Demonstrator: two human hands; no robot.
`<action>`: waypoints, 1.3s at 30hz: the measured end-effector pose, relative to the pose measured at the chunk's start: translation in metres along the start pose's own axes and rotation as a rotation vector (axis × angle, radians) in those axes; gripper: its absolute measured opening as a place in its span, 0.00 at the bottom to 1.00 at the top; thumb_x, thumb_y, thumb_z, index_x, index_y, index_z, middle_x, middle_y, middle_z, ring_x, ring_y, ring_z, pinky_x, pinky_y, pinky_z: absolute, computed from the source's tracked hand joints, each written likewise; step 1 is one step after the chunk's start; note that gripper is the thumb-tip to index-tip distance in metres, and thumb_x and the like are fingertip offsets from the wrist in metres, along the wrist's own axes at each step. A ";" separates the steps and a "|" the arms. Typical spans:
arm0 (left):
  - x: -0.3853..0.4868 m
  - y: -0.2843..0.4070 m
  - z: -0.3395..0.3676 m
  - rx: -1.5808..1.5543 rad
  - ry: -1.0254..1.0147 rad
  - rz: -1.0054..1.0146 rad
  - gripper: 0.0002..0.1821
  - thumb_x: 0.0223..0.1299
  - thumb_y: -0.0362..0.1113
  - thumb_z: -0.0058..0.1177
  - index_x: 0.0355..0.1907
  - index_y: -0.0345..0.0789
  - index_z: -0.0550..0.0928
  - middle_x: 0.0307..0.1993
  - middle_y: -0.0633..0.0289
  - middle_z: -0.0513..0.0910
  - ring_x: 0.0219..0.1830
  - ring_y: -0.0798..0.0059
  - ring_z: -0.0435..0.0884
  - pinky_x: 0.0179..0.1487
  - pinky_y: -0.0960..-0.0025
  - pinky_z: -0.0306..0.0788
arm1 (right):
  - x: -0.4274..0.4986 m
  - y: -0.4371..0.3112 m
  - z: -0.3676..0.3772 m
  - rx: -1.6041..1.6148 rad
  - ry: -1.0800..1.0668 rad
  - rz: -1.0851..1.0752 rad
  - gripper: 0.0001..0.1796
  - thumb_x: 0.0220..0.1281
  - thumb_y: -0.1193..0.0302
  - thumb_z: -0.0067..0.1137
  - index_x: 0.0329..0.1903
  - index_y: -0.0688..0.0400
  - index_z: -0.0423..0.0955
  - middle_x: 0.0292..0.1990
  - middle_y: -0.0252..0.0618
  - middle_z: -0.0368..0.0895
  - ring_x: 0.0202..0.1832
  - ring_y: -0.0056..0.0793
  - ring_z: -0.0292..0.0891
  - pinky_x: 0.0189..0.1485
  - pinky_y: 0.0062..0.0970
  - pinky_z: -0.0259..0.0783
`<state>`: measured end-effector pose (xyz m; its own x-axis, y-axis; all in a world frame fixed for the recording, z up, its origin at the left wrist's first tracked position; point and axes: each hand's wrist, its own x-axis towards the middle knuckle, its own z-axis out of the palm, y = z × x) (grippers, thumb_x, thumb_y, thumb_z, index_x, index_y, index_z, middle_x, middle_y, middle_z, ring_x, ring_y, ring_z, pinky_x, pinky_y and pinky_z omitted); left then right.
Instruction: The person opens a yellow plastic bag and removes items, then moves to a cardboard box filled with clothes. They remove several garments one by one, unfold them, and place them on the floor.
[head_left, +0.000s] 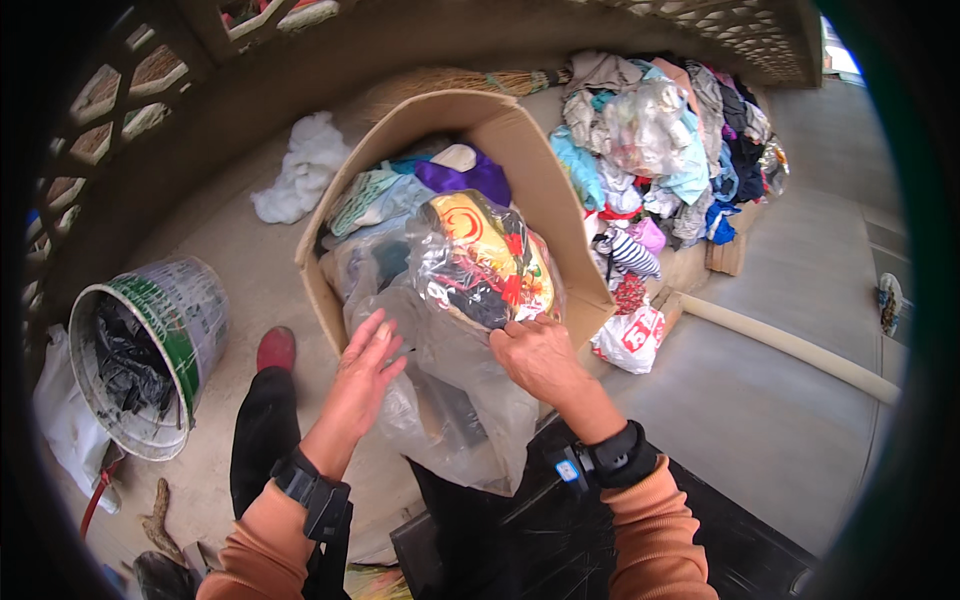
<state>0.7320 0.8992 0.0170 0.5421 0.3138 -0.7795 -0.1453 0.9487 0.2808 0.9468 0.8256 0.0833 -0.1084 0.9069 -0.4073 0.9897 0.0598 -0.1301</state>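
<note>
A tall cardboard box (551, 199) stands before me with its top open. Inside it lie a purple cloth (491, 180), a pale blue cloth (390, 199) and a clear plastic bag of colourful packaging (472, 244). My right hand (540, 360) is closed on the plastic at the near edge of this bag. Over the box's near rim hangs a large translucent plastic sheet or bag (457, 420). My left hand (367, 367) is at its left side, fingers spread and nothing gripped; whether it touches the plastic is unclear.
A heap of clothes (675, 150) lies at the back right, with a straw broom (450, 82) behind the box. White stuffing (304, 169) is on the floor to the left. A tipped bucket (202, 315) holds black plastic. At right lies a pale pole (787, 345).
</note>
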 end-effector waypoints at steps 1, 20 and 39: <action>0.000 0.000 -0.001 -0.016 0.033 -0.008 0.30 0.63 0.43 0.45 0.64 0.39 0.56 0.64 0.55 0.56 0.64 0.63 0.56 0.62 0.62 0.55 | 0.006 -0.004 0.019 -0.002 -0.073 0.003 0.03 0.45 0.71 0.50 0.23 0.56 0.69 0.21 0.36 0.75 0.24 0.34 0.75 0.30 0.33 0.69; 0.005 -0.004 -0.007 -0.001 0.115 -0.050 0.38 0.59 0.47 0.49 0.65 0.31 0.51 0.64 0.57 0.56 0.65 0.72 0.54 0.65 0.65 0.50 | 0.029 -0.024 0.049 0.580 -0.066 0.313 0.13 0.47 0.70 0.60 0.38 0.57 0.71 0.37 0.41 0.76 0.38 0.40 0.73 0.42 0.36 0.68; 0.009 -0.002 -0.004 0.013 0.113 -0.063 0.39 0.58 0.48 0.50 0.65 0.32 0.50 0.64 0.56 0.55 0.66 0.71 0.53 0.66 0.65 0.48 | 0.034 0.000 0.078 0.550 0.179 0.578 0.39 0.37 0.72 0.68 0.57 0.56 0.63 0.55 0.43 0.64 0.57 0.40 0.60 0.59 0.33 0.59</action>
<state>0.7336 0.8999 0.0070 0.4528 0.2569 -0.8538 -0.1033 0.9663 0.2360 0.9363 0.8237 -0.0006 0.4680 0.7874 -0.4012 0.6923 -0.6089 -0.3873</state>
